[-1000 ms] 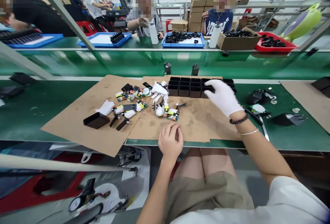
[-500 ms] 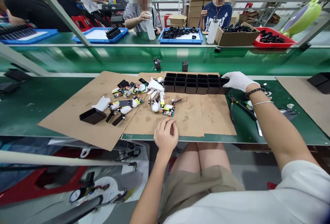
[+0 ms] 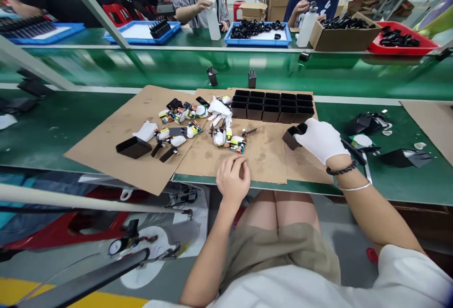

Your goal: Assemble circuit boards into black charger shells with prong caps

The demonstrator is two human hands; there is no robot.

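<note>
My right hand (image 3: pixel 317 141), in a white glove, grips a black plastic housing (image 3: pixel 291 137) by its side, just above the cardboard. The housing is an open-topped box, tilted, and the gloved fingers partly cover it. Behind it stand several like housings (image 3: pixel 271 113) in tight rows, openings up. My bare left hand (image 3: pixel 233 175) rests at the table's front edge with fingers curled and nothing visible in them. Beyond that hand lie small circuit boards (image 3: pixel 236 144) with yellow and white parts. A crumpled white glove (image 3: pixel 220 107) lies beside the rows.
Brown cardboard sheets (image 3: pixel 264 164) cover the green table. A lone housing (image 3: pixel 133 147) lies on the left, near more boards (image 3: pixel 182 112). Pliers (image 3: pixel 355 149) and broken black casings (image 3: pixel 370 123) are at the right. Two chargers (image 3: pixel 252 79) stand behind; co-workers sit across the bench.
My right hand has drawn a housing away from the right end of the rows, toward me. My left hand stays at the table edge. The view has tilted down.
</note>
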